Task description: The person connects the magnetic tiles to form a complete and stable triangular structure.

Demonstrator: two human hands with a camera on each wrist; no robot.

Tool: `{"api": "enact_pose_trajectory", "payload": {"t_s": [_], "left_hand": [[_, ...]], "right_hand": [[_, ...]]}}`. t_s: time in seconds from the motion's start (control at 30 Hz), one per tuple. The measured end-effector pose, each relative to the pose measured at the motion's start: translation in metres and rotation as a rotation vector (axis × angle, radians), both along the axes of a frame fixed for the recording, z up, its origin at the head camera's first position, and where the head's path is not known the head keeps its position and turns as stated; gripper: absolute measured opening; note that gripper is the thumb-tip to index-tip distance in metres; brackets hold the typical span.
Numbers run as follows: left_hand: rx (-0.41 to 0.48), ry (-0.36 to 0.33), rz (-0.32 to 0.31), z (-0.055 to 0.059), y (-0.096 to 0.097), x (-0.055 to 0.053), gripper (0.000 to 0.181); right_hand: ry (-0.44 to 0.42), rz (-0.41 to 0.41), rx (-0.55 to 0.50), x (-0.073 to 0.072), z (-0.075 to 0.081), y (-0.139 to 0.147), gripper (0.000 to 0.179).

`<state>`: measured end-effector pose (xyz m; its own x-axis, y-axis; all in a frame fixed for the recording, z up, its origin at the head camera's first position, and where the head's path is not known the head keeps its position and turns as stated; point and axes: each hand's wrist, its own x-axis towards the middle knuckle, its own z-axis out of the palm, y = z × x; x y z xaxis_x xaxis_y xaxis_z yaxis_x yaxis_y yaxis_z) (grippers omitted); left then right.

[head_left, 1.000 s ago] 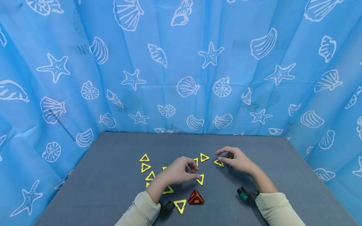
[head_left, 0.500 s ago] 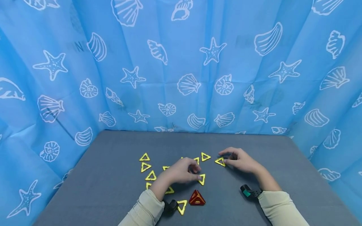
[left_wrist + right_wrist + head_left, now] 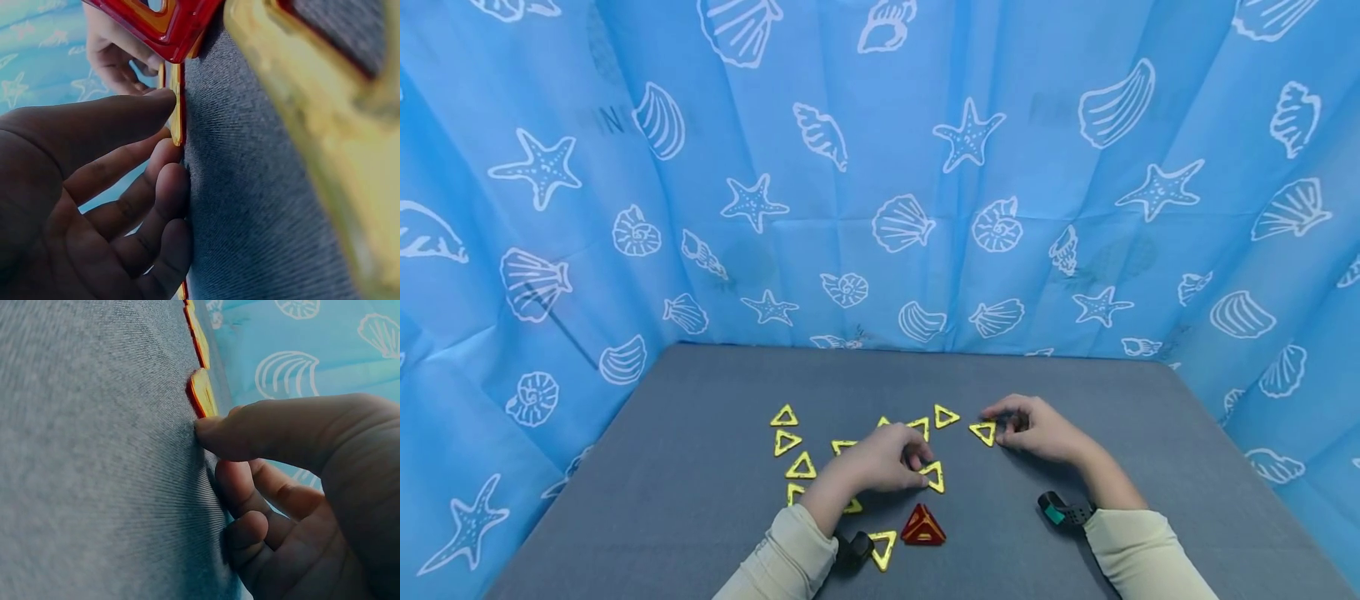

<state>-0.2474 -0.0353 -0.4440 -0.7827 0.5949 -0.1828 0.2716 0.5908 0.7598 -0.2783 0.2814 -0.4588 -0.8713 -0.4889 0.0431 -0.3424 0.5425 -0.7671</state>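
In the head view, my left hand (image 3: pixel 883 460) pinches a yellow triangular magnetic tile (image 3: pixel 936 477) by its left corner. The left wrist view shows the thumb (image 3: pixel 159 105) on one side of that tile's edge and the curled fingers on the other. Farther right, my right hand (image 3: pixel 1037 429) holds another yellow triangular tile (image 3: pixel 983 432) at its right side. Its thumb (image 3: pixel 219 434) presses at that tile's edge, low over the cloth, in the right wrist view. A red pyramid (image 3: pixel 923 526) built of tiles stands just in front of the left hand.
Several yellow triangular tiles lie flat at the left, among them one at the back (image 3: pixel 784 416). Another tile (image 3: pixel 946 416) lies between the hands, and one (image 3: pixel 883 550) beside the pyramid. The grey tabletop (image 3: pixel 715 500) ends at a blue shell-patterned curtain (image 3: pixel 850 208).
The view has shifted slightly. The left thumb has slid from over its tile to the left corner. My right fingers have drawn in at the right side of their tile, which has turned a little.
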Motion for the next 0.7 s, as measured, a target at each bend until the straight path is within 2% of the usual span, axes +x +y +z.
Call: {"api": "enact_pose_trajectory", "payload": {"t_s": [0.2, 0.37, 0.7], "left_hand": [[0.000, -0.006, 0.009, 0.0015, 0.0008, 0.0041, 0.021], [0.001, 0.006, 0.015, 0.0007, 0.0004, 0.0062, 0.021], [-0.007, 0.039, 0.022, -0.0004, -0.0002, 0.0075, 0.021]], "right_hand": [[-0.017, -0.021, 0.045, 0.0003, 0.0017, -0.0006, 0.038], [-0.023, -0.030, 0.075, 0.0022, 0.0019, -0.0018, 0.031], [-0.016, -0.006, 0.066, 0.0042, 0.0041, -0.0061, 0.025]]}}
